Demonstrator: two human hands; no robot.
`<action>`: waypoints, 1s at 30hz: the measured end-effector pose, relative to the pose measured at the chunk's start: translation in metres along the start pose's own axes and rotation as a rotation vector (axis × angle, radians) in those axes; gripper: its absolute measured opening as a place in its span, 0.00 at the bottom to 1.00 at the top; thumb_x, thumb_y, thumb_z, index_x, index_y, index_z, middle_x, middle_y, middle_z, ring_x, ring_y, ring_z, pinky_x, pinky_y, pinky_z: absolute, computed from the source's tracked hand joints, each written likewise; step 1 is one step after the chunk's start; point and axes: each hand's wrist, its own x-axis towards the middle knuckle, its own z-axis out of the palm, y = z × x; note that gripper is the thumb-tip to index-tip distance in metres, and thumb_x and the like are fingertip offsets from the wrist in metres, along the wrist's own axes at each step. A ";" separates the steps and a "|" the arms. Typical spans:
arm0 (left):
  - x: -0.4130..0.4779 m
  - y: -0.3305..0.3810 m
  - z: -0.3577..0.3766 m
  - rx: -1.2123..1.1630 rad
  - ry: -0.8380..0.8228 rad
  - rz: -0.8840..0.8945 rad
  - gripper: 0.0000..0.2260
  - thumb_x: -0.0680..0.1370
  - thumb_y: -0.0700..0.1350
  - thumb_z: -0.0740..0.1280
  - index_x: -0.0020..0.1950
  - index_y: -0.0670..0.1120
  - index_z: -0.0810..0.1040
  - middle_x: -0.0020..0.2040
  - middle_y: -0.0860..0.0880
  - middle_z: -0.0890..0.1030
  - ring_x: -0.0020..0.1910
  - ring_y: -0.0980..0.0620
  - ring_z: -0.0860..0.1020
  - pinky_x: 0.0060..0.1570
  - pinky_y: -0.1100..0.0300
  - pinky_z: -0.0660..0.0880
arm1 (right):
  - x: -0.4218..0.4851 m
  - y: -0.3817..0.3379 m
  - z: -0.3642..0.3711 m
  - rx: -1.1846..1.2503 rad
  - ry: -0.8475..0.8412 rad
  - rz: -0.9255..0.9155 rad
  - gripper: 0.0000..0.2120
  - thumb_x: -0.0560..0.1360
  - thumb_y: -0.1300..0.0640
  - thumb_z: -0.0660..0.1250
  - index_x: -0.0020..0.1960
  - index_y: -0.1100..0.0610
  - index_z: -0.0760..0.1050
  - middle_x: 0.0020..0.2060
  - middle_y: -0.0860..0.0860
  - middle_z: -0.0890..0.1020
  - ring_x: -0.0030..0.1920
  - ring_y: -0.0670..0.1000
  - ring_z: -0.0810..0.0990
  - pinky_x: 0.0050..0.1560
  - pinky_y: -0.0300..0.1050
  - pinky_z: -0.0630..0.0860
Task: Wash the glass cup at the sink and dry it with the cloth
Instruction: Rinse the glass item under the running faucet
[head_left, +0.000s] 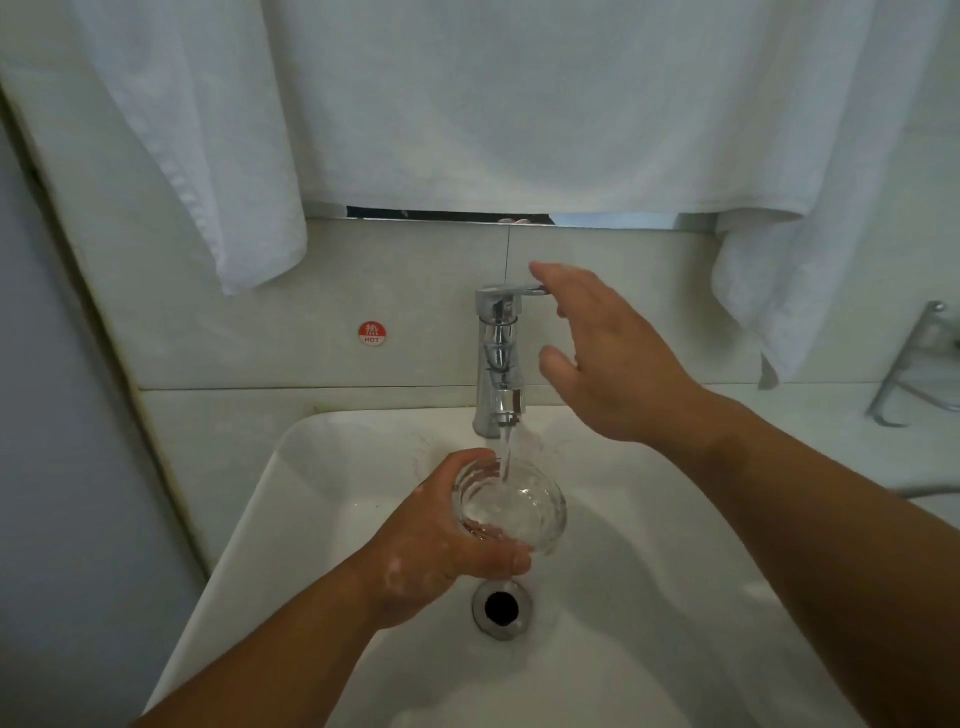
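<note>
My left hand (441, 540) grips a clear glass cup (511, 506) upright over the white sink (291, 519), right under the chrome tap (498, 358). A stream of water runs from the spout into the cup. Soap foam clings to my left wrist. My right hand (613, 353) hovers beside the tap with fingers spread, its fingertips at the lever on top, holding nothing. A white cloth (467, 104) hangs across the wall above the sink.
The drain (501, 605) lies just below the cup. A red HOT sticker (372, 332) is on the tiled wall left of the tap. A chrome rack (914, 364) stands at the right edge. A wall panel borders the sink on the left.
</note>
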 end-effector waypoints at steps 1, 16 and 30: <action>0.000 0.000 -0.001 0.006 0.006 0.007 0.41 0.62 0.43 0.85 0.70 0.60 0.71 0.65 0.58 0.80 0.64 0.50 0.79 0.63 0.51 0.81 | 0.000 -0.001 -0.001 -0.021 0.007 -0.005 0.32 0.78 0.56 0.65 0.80 0.50 0.57 0.75 0.49 0.67 0.69 0.51 0.71 0.69 0.49 0.70; -0.005 0.004 -0.008 -0.019 -0.010 -0.025 0.47 0.58 0.46 0.88 0.72 0.55 0.69 0.64 0.49 0.80 0.59 0.43 0.83 0.53 0.47 0.85 | -0.109 -0.001 0.038 0.176 -0.498 0.059 0.19 0.70 0.42 0.77 0.58 0.39 0.76 0.60 0.38 0.75 0.56 0.43 0.76 0.58 0.39 0.78; -0.004 0.008 0.010 0.280 0.154 0.124 0.39 0.66 0.54 0.83 0.71 0.61 0.65 0.60 0.63 0.76 0.53 0.59 0.79 0.41 0.69 0.78 | -0.106 -0.007 0.052 0.481 -0.471 0.275 0.10 0.69 0.53 0.80 0.47 0.47 0.82 0.44 0.42 0.85 0.48 0.42 0.84 0.50 0.38 0.82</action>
